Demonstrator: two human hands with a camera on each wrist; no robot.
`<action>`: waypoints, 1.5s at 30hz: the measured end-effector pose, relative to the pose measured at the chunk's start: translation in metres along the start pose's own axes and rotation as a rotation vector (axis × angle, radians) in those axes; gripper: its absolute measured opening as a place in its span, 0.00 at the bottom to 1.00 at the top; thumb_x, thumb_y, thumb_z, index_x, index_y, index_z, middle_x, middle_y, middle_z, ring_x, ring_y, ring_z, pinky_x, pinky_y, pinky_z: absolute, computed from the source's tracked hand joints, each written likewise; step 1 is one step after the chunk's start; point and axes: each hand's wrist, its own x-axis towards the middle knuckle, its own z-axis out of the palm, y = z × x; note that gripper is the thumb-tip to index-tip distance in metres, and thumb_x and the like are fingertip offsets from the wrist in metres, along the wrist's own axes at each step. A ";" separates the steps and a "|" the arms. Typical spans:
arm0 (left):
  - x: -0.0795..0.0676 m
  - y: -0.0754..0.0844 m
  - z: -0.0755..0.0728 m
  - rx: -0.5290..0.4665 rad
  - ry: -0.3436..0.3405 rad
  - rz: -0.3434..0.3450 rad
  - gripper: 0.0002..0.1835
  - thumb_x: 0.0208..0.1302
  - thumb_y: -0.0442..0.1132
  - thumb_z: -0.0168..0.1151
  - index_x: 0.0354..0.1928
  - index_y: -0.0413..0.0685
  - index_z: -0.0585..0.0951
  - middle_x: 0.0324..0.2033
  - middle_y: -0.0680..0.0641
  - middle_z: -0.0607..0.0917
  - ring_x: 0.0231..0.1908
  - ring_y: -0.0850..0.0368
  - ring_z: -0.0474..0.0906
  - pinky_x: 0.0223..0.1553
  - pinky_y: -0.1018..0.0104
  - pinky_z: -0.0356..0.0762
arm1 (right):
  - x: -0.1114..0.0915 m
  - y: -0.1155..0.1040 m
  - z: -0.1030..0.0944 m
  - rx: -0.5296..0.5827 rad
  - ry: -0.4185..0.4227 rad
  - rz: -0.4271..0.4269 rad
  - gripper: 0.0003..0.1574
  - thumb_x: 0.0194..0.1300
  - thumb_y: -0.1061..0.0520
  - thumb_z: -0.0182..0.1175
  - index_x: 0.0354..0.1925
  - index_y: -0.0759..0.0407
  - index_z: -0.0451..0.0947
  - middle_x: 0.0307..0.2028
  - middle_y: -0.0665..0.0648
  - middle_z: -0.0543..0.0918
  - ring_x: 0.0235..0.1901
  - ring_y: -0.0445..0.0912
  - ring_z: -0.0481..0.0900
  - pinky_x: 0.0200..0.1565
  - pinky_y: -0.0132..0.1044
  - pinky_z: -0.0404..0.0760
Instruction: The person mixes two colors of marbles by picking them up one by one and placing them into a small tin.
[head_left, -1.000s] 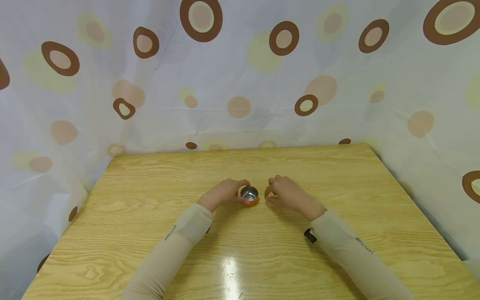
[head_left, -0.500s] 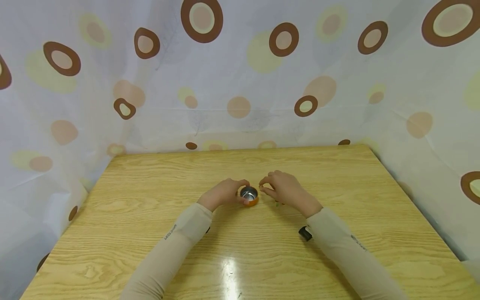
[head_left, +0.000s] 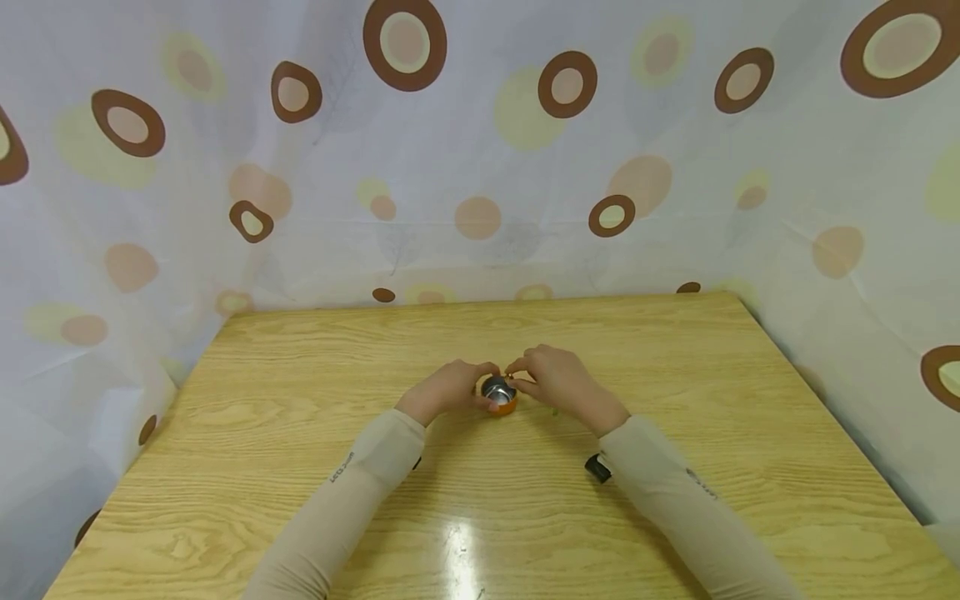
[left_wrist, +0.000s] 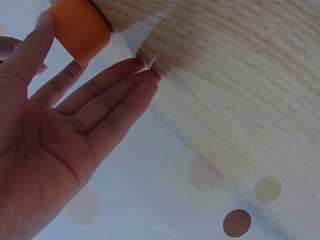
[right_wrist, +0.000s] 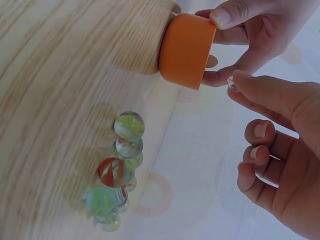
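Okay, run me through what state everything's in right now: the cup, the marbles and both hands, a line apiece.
Orange cup: upright on the table, open-topped; contents too unclear to tell.
Held marble: pinched near the cup's rim, outside it.
Loose marbles: clustered on the table, outside the cup.
Left hand: gripping the cup with thumb and fingers.
Right hand: pinching one marble with thumb and finger.

Smooth, matt cup with shiny metallic interior, clear glossy glass marbles, glossy wood-grain tabletop
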 end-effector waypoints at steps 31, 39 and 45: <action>0.000 0.001 0.000 0.006 -0.003 -0.019 0.31 0.61 0.52 0.65 0.65 0.52 0.71 0.39 0.45 0.84 0.38 0.54 0.78 0.51 0.56 0.74 | -0.003 0.004 -0.006 0.045 -0.034 0.067 0.15 0.66 0.52 0.63 0.47 0.57 0.85 0.26 0.50 0.77 0.23 0.41 0.69 0.23 0.32 0.68; 0.001 0.000 0.001 0.006 -0.008 -0.020 0.32 0.61 0.52 0.65 0.66 0.52 0.70 0.37 0.47 0.83 0.35 0.56 0.77 0.51 0.56 0.74 | -0.008 0.015 -0.015 0.083 -0.074 0.138 0.16 0.68 0.51 0.60 0.49 0.57 0.84 0.23 0.48 0.72 0.20 0.40 0.65 0.22 0.32 0.64; 0.001 -0.001 0.001 0.003 -0.004 -0.020 0.33 0.60 0.52 0.65 0.66 0.52 0.70 0.37 0.47 0.83 0.37 0.55 0.77 0.52 0.56 0.73 | -0.014 0.028 -0.018 0.112 -0.073 0.176 0.15 0.68 0.53 0.61 0.49 0.58 0.84 0.18 0.49 0.69 0.18 0.41 0.62 0.20 0.32 0.60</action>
